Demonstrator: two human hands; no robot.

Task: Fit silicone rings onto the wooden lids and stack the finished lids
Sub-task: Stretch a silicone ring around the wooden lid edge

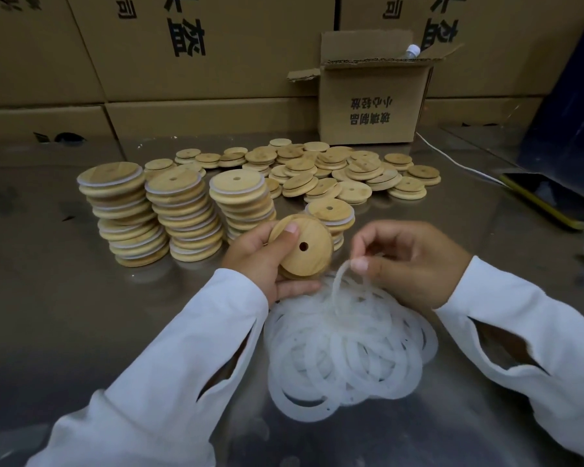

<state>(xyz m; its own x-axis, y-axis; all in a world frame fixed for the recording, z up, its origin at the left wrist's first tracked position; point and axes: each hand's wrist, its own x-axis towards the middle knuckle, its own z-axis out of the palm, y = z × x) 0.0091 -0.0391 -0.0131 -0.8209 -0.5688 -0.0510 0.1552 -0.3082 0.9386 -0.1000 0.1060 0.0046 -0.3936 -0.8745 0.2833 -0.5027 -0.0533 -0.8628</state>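
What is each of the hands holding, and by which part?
Left hand: a lid, gripped by its rim. Right hand: a ring, pinched at its top above the pile.

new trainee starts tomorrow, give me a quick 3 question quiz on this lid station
1. True or false: the left hand holds a wooden lid.
2. The right hand pinches: A a silicone ring, B a second lid, C nothing.
3. How many stacks of finished lids stand on the table?
Key: 1 true; 2 A; 3 four.
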